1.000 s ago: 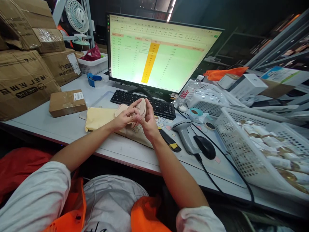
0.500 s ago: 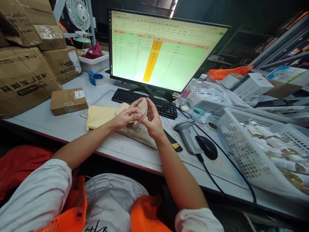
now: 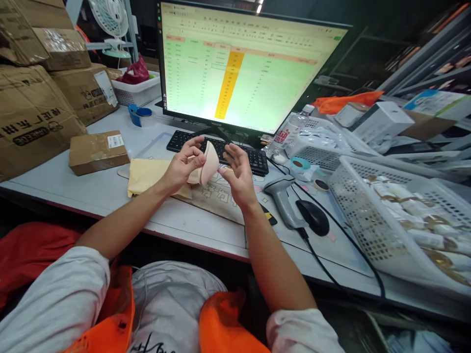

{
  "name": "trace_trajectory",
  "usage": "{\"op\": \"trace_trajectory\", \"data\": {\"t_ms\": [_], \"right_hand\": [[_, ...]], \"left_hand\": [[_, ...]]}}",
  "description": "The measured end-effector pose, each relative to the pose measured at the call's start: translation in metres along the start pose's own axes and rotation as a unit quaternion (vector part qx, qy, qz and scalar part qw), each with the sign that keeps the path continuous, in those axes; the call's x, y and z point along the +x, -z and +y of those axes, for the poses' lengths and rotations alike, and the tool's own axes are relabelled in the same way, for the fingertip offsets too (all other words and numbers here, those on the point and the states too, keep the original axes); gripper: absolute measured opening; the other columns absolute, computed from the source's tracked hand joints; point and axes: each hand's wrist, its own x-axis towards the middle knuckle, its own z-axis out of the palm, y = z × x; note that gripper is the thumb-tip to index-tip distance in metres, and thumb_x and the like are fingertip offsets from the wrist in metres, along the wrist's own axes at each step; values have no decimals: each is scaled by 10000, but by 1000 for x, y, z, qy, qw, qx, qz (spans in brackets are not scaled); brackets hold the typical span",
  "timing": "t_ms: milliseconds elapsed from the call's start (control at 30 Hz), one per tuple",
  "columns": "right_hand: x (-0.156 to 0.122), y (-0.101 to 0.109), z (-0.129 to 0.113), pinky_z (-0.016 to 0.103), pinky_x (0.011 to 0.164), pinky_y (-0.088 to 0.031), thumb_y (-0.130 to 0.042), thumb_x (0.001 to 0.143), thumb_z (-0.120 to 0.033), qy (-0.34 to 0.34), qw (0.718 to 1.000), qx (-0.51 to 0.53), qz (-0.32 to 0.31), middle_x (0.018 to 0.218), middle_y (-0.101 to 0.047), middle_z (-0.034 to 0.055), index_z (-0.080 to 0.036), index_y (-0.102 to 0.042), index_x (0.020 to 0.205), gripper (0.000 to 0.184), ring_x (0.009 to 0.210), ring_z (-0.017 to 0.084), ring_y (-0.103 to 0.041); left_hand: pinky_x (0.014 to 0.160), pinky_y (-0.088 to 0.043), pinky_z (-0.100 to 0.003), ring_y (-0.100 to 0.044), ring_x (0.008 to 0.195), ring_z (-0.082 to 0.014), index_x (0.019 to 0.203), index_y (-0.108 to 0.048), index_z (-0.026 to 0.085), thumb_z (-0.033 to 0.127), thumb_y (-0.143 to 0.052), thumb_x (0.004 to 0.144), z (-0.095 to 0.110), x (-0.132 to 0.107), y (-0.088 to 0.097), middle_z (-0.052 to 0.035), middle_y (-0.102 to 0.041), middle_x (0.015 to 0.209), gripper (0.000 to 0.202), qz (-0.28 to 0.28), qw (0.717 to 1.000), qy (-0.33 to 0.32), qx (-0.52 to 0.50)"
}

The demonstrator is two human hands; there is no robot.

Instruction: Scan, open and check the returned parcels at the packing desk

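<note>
My left hand [image 3: 183, 165] is closed on a pale pink curved pad [image 3: 209, 163], held up above the desk in front of the keyboard [image 3: 221, 149]. My right hand [image 3: 238, 174] hovers just right of the pad with its fingers spread, and nothing is in it. A yellow cloth pouch [image 3: 147, 175] lies on the desk under my left wrist. A brown paper sheet [image 3: 213, 201] lies below both hands.
A monitor [image 3: 239, 68] with a green spreadsheet stands behind the keyboard. A barcode scanner [image 3: 283, 201], a mouse [image 3: 313, 217] and a utility knife [image 3: 268, 215] lie to the right. A white basket [image 3: 353, 196] of wrapped tubes sits far right. Cardboard boxes [image 3: 33, 117] stack at left, a small parcel [image 3: 97, 152] before them.
My right hand has let go of the pad and opened, moving slightly right. My left hand has lifted the pad a little and turned it edge-on.
</note>
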Motion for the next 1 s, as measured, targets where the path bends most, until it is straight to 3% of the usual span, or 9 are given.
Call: {"op": "trace_trajectory", "data": {"t_ms": [100,167,233,367,500,800,900,1000], "right_hand": [[-2,-6,-7,330,794,-567,-775,797,-625,-2,999,-34,23,1111,-648,75,-244,-567,1046,500,1007,224,-648],[-3,-12,-10,289,644,-520,-802,772,-647,-35,998,-40,-17,805,-596,6,-231,-519,820,506,726,157,-591],[-3,-15,-11,277,576,-495,-790,771,-678,-63,996,-12,-66,702,-557,-20,-226,-500,746,538,621,129,-544],[-1,-12,-12,300,590,-573,-773,783,-675,-93,987,66,-113,733,-609,-7,-213,-574,763,503,662,150,-619],[-1,-8,-14,322,610,-623,-739,830,-613,-80,987,52,-126,728,-621,-3,-203,-618,751,434,658,152,-634],[-3,-9,-13,296,538,-625,-710,838,-478,-73,996,4,-44,668,-597,-14,-205,-592,690,333,594,143,-629],[-2,-7,-13,296,538,-623,-730,830,-518,-74,997,10,-31,660,-573,-22,-209,-553,672,390,584,140,-627],[-1,-5,-14,322,596,-639,-761,796,-629,-75,993,44,-73,732,-589,-17,-219,-563,753,457,641,153,-651]], "left_hand": [[832,-503,-288,-611,997,-197,792,-639,167,651,-758,827,1,-2,-3,-84,-644,1087,499,8,1000,18,-3],[714,-469,-252,-564,789,-143,789,-642,168,634,-752,842,3,-4,-7,-28,-604,837,482,-17,999,22,-15],[659,-448,-240,-533,701,-123,788,-630,166,627,-750,847,5,-6,-10,-1,-574,744,480,-40,998,36,-38],[585,-428,-229,-536,636,-113,802,-592,163,624,-776,822,6,-8,-12,9,-572,714,497,-69,990,82,-92],[557,-410,-221,-519,607,-104,805,-588,157,625,-763,838,3,-9,-11,0,-586,706,501,-96,985,92,-106],[605,-463,-234,-581,658,-124,792,-597,149,611,-797,814,3,-8,-12,-26,-627,743,503,-90,976,119,-161],[616,-469,-235,-590,663,-124,791,-572,158,602,-796,820,2,-8,-10,-20,-625,745,498,-98,967,132,-196],[578,-448,-224,-561,615,-110,800,-575,161,605,-786,831,1,-6,-7,-2,-596,705,492,-111,970,126,-177]]}}
